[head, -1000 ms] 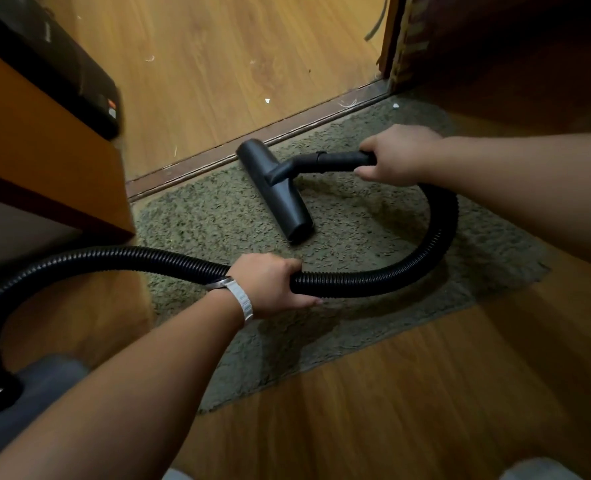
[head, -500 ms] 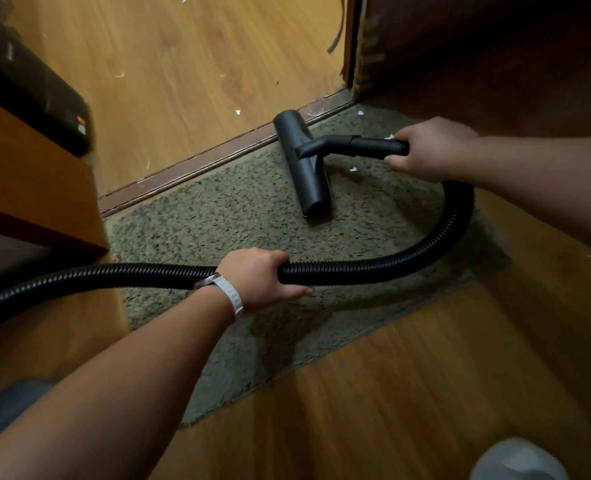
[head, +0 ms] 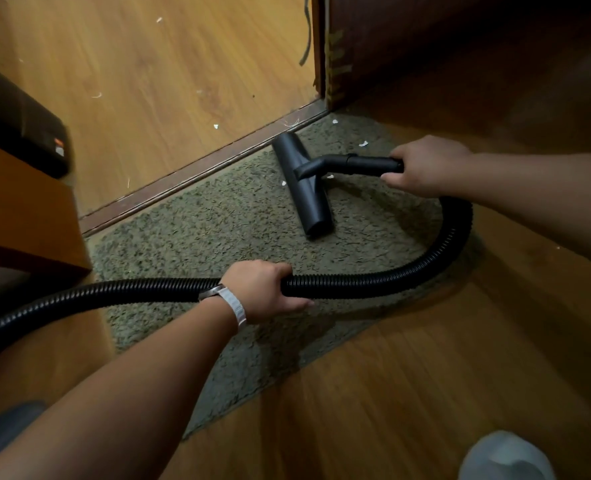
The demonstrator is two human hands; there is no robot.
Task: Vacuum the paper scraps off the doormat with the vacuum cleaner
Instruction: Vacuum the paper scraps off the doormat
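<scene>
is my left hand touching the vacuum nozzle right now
Apart. In the head view the left hand wraps the ribbed hose, while the nozzle lies farther out on the doormat, with bare mat between them.

Warm wooden floor (head: 169,64), dim orange cabinet (head: 20,209) left.

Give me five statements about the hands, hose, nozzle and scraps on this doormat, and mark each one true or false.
1. The right hand grips the black wand behind the floor nozzle. True.
2. The left hand is empty. False: it is closed around the ribbed hose.
3. White paper scraps lie on the doormat near the nozzle. True.
4. The nozzle rests on the bare wood floor. False: it sits on the doormat.
5. The left wrist is bare. False: it wears a light watch band.
</scene>
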